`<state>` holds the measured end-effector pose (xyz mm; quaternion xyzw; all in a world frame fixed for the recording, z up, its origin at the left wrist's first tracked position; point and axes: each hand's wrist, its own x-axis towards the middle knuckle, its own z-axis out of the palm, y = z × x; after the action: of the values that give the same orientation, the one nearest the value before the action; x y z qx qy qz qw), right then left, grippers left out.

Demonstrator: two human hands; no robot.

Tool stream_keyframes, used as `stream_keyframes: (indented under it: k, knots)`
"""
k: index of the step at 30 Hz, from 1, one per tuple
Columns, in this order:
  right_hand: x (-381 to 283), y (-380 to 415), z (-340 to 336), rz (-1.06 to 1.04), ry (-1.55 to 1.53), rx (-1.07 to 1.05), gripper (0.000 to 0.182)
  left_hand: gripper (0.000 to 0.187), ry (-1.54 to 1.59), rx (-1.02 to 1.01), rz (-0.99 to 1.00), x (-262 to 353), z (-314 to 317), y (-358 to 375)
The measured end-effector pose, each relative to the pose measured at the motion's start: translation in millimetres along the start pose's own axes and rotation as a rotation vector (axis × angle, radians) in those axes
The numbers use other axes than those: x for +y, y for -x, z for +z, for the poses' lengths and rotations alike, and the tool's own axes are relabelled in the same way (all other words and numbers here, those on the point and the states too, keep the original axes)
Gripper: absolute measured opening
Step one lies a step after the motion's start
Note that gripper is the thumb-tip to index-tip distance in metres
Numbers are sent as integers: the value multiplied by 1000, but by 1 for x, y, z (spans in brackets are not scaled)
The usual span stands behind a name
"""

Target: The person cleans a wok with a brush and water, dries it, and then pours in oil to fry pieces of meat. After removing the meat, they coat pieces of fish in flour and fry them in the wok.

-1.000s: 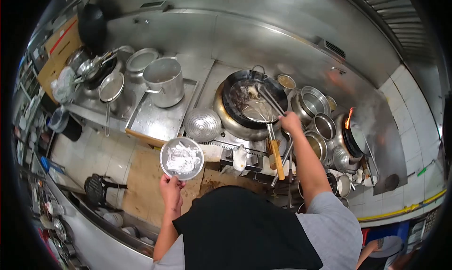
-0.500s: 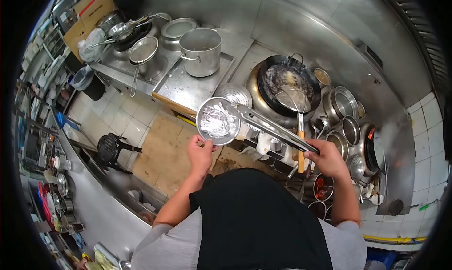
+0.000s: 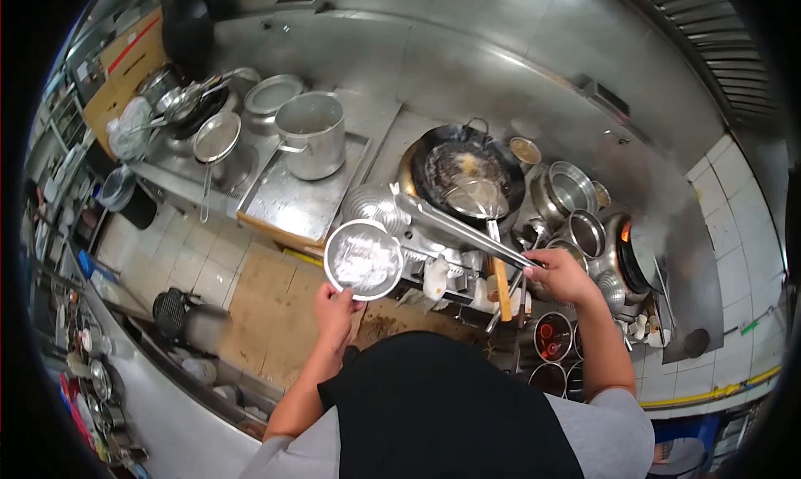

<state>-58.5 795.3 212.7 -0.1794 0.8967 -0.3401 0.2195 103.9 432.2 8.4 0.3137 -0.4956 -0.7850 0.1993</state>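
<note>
My left hand grips the near rim of a round metal bowl. Shiny whitish strips lie in the bowl; I cannot make out what they are. Long metal tongs are in my right hand, closed around the handle end. Their tips are just beyond the bowl's far rim, over a perforated ladle; a small pale bit shows at the tips. Ahead and to the right, a black wok holds bubbling oil with something yellowish in it. A wire skimmer with a wooden handle rests across the wok's near side.
A tall pot stands on a metal tray at the left. Several metal bowls and strainers crowd the right of the wok. Flame shows by another wok at far right. A dark stool stands on the floor.
The tong tips have moved from the bowl's rim to beyond it. The bowl is lower and nearer my body. The whole view has shifted, with the stove now further left.
</note>
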Motion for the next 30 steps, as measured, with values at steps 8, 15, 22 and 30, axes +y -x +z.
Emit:
stream_keyframes:
  k: [8, 15, 22, 30]
  knots:
    - [154, -218, 40, 130, -62, 405, 27, 15, 43, 26, -7, -16, -21, 18]
    - [106, -296, 52, 388, 67, 611, 53, 13, 43, 47, 28, -10, -32, 30]
    - [37, -226, -11, -78, 13, 575, 52, 12, 60, 178, 118, 0, -55, 32]
    - [-57, -62, -5, -369, 110, 123, 43, 11, 70, 249, 133, 20, -67, 8]
